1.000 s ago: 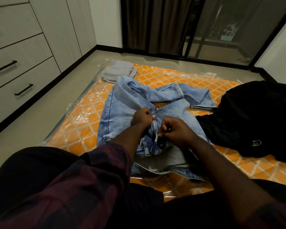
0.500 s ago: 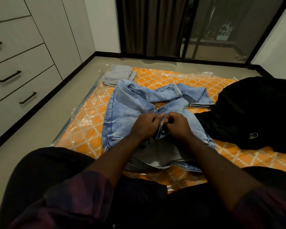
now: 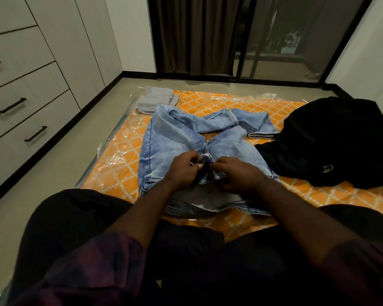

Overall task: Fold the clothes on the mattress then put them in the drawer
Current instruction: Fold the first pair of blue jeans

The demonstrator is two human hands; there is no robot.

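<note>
Your left hand and right hand both pinch the fly of the light blue denim jeans, apparently closing it so they fold flat; they lie spread on the orange plastic-wrapped mattress.

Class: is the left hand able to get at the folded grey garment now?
Probably, once freed: the left hand grips the jeans, yet nothing tall stands between it and the grey garment.
</note>
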